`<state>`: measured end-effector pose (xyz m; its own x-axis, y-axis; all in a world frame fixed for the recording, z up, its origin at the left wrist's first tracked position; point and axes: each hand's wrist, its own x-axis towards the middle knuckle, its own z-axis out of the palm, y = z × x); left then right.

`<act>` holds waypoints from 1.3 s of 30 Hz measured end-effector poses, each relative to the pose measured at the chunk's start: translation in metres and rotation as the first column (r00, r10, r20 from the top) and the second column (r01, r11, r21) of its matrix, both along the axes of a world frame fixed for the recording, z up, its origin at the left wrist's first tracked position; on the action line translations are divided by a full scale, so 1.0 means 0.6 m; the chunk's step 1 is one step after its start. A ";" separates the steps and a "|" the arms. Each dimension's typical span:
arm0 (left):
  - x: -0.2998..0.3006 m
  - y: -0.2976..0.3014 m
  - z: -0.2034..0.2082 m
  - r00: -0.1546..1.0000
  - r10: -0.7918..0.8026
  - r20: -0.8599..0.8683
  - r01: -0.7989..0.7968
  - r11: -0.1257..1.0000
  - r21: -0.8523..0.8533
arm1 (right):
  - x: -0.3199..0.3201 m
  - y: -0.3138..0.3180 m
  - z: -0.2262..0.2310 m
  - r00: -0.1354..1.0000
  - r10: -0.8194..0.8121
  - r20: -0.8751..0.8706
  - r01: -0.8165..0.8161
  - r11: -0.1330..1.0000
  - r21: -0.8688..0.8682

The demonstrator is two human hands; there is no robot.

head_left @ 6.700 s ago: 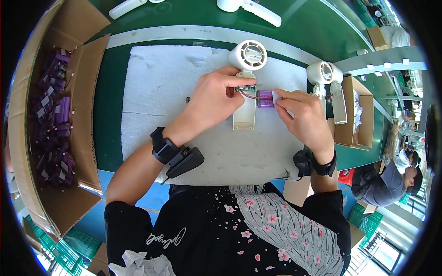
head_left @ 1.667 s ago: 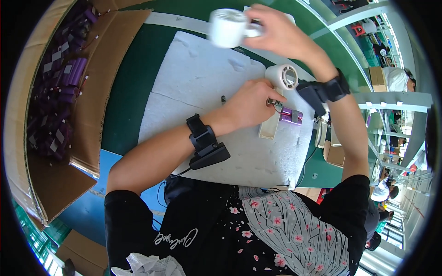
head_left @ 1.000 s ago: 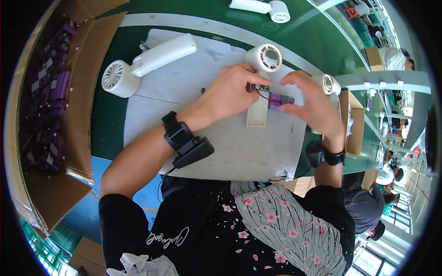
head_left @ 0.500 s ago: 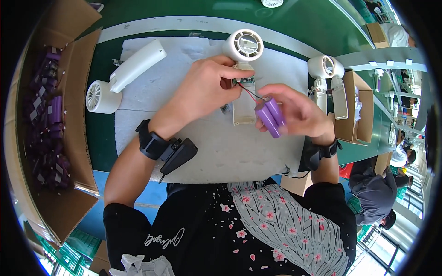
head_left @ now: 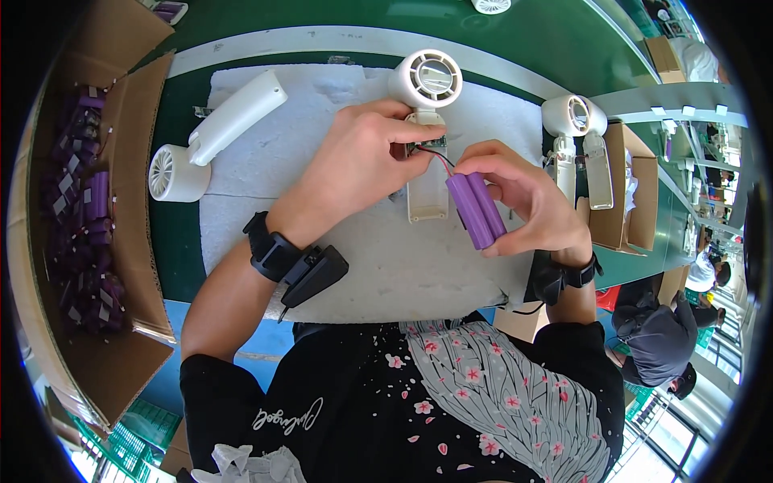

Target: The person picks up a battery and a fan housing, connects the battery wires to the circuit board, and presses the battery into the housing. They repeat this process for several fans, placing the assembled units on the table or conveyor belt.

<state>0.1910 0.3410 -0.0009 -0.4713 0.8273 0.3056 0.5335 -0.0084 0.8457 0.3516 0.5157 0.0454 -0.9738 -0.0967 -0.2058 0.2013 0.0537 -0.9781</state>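
A white handheld fan (head_left: 427,211) lies on the pale mat with its round head away from me and its handle laid open. My left hand (head_left: 372,154) is closed on the handle just below the head, its thumb and finger at the small circuit board (head_left: 436,143). Between thumb and fingers my right hand (head_left: 531,197) grips a purple two-cell battery pack (head_left: 477,211), tilted beside the handle. Thin red and black wires (head_left: 443,158) run from the pack's top to the board. My left fingers hide where the wires end.
On the left stands an open cardboard box (head_left: 138,201) of purple battery packs. Another white fan (head_left: 180,173) lies beside it on the mat (head_left: 338,266). More opened fans (head_left: 566,117) and a small carton (head_left: 638,189) are at the right. A person (head_left: 656,326) sits further right.
My right hand has turned the battery pack so that its long side shows, and its fingers now span the pack's two ends. My left hand stays at the board.
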 end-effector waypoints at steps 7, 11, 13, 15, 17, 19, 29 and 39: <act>0.002 -0.003 0.007 1.000 0.010 0.020 -0.010 1.000 -0.015 | -0.006 -0.012 0.000 1.000 -0.002 0.019 0.001 1.000 0.017; -0.003 -0.005 0.012 1.000 -0.023 0.008 0.023 0.999 -0.043 | -0.009 -0.037 -0.010 0.998 -0.038 -0.051 0.046 0.983 0.180; -0.007 -0.007 0.016 0.998 -0.061 -0.007 0.061 0.995 -0.084 | -0.011 -0.054 -0.014 0.989 -0.072 -0.126 0.116 0.916 0.385; -0.010 -0.010 0.021 0.997 -0.082 -0.014 0.080 0.991 -0.103 | -0.012 -0.061 -0.019 0.982 -0.084 -0.167 0.155 0.864 0.479; -0.013 -0.013 0.025 0.992 -0.111 -0.062 0.104 0.988 -0.111 | -0.014 -0.062 -0.025 0.966 -0.039 -0.257 0.183 0.804 0.566; -0.013 -0.013 0.025 0.988 -0.127 -0.084 0.117 0.987 -0.115 | -0.014 -0.064 -0.027 0.955 -0.014 -0.298 0.200 0.770 0.606; -0.015 -0.014 0.020 0.973 -0.156 -0.173 0.156 0.988 -0.009 | -0.007 -0.073 -0.023 0.915 0.035 -0.402 0.273 0.679 0.681; -0.021 -0.013 0.013 0.979 -0.157 -0.129 0.162 0.986 0.033 | -0.011 -0.073 -0.035 0.876 0.046 -0.480 0.347 0.631 0.694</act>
